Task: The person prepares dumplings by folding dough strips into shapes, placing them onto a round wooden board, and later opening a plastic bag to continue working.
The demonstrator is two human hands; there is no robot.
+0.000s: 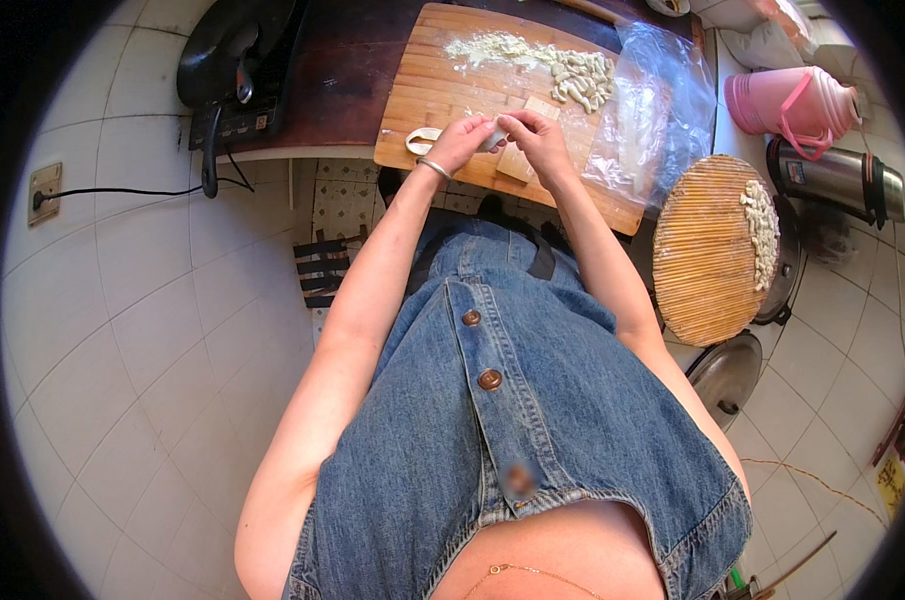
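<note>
My left hand (461,142), with a bangle on its wrist, pinches a pale piece of dough (491,139) above a wooden board (452,97). My right hand (536,136) meets it from the other side, its thumb and fingertips on the same dough. The fingers cover much of that piece. Beside my left hand, a loop of dough (415,147) lies at the board's left edge. Partly beneath my right hand is a small flat wooden block (514,166). Farther back sit a heap of small shaped dough pieces (584,81) and scattered flour (497,49).
A clear plastic bag (644,112) covers the board's right side. Right of it, a round reed tray (704,255) bears more dough pieces (760,236). A pink thermos (790,101) and a steel flask (827,176) lie beyond. At left, a black wok (212,64) rests on an induction cooker (235,129).
</note>
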